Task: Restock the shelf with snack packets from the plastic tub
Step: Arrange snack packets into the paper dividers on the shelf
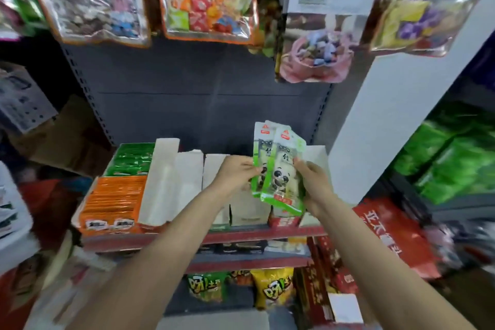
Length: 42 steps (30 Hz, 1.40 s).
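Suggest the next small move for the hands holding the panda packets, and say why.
Probably lower the green panda snack packets into the open display carton right below. Left hand and right hand pinch them by the edges, upright and fanned above the shelf; none is placed yet.

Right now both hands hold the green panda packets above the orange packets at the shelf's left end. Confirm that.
Not quite. In the head view the left hand and right hand do hold the green panda packets, but above the open boxes towards the shelf's right end. The orange packets lie well to the left.
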Each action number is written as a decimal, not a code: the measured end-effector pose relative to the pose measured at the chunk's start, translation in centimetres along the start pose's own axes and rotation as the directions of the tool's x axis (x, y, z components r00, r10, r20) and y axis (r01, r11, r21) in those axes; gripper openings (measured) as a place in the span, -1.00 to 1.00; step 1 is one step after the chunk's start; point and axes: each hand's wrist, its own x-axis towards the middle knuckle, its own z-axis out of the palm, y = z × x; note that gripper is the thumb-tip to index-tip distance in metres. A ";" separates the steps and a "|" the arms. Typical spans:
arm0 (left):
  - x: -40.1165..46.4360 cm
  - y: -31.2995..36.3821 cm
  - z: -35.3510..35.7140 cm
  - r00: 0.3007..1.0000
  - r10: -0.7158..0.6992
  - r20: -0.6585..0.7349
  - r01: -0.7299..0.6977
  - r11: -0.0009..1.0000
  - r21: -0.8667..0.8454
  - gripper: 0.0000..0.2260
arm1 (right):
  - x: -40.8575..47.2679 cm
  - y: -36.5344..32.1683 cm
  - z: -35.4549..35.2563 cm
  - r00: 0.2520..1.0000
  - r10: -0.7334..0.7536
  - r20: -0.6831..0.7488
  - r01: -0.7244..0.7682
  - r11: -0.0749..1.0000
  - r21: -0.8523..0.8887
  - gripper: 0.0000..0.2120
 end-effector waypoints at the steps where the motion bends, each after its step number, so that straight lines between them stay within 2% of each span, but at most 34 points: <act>1: 0.2 0.3 1.1 1.000 -0.013 -0.015 0.013 1.000 -0.016 -0.95 | 0.4 -0.4 -1.2 1.000 0.006 -0.003 -0.006 1.000 0.016 -0.80; 5: 1.8 1.1 4.3 0.996 -0.030 -0.080 0.024 0.996 -0.084 -0.91 | 1.7 -2.0 -5.3 0.999 0.006 -0.038 -0.004 0.999 0.053 -0.83; 8: 3.3 1.7 6.8 0.995 0.006 -0.095 -0.010 0.999 -0.037 -0.81 | 2.2 -2.6 -7.2 1.000 0.007 0.023 -0.008 0.998 0.068 -0.83; 11: 4.9 2.2 9.4 0.994 0.033 -0.104 -0.032 0.999 0.014 -0.78 | 2.5 -3.5 -8.7 1.000 -0.006 0.018 0.005 0.996 0.089 -0.83; 13: 5.7 2.4 10.7 0.997 0.027 -0.073 -0.028 0.999 -0.023 -0.72 | 3.2 -4.0 -9.9 1.000 -0.024 -0.017 0.026 0.994 0.110 -0.97; 14: 6.0 2.4 11.2 0.998 0.024 -0.050 -0.026 0.999 -0.043 -0.70 | 3.6 -4.2 -10.4 0.999 -0.026 -0.032 0.029 0.992 0.121 -0.97; 17: 6.4 2.6 12.1 0.999 0.029 0.024 -0.028 0.999 -0.041 -0.93 | 4.9 -4.7 -11.5 0.997 -0.062 -0.054 0.069 0.989 0.133 -0.89; 20: 7.4 2.7 12.5 0.996 0.050 0.077 -0.051 0.999 0.016 -0.86 | 6.2 -5.0 -11.6 0.984 -0.153 -0.088 0.162 0.980 0.113 -0.85; 23: 8.8 2.7 13.2 0.988 0.154 -0.035 -0.144 0.968 0.206 -0.74 | 7.3 -4.8 -11.3 0.972 -0.226 -0.066 0.231 0.968 0.100 -0.82; 25: 9.5 2.5 13.6 0.972 0.184 -0.147 -0.139 0.952 0.273 -0.78 | 8.0 -4.2 -11.4 0.971 -0.237 -0.035 0.240 0.968 0.076 -0.81; 27: 9.9 1.6 13.9 0.966 0.174 -0.191 -0.113 0.950 0.291 -0.80 | 8.3 -3.6 -11.9 0.974 -0.225 0.014 0.225 0.974 0.040 -0.83; 30: 9.9 -0.3 14.3 0.977 0.142 -0.157 -0.081 0.937 0.338 -0.78 | 8.8 -2.4 -13.5 0.981 -0.175 0.089 0.175 0.984 -0.001 -0.76; 33: 9.9 -1.9 14.7 0.989 0.102 -0.109 -0.053 0.923 0.382 -0.74 | 8.8 -1.1 -14.7 0.986 -0.141 0.086 0.146 0.988 -0.048 -0.71; 38: 10.2 -1.9 14.4 0.995 0.099 0.014 -0.096 0.904 0.417 -0.79 | 8.7 -0.4 -15.2 0.974 -0.224 0.007 0.223 0.965 -0.136 -0.72; 42: 10.4 -2.2 13.8 0.990 0.118 0.075 -0.140 0.850 0.508 -0.80 | 8.4 -0.4 -15.4 0.971 -0.231 0.055 0.237 0.934 -0.269 -0.73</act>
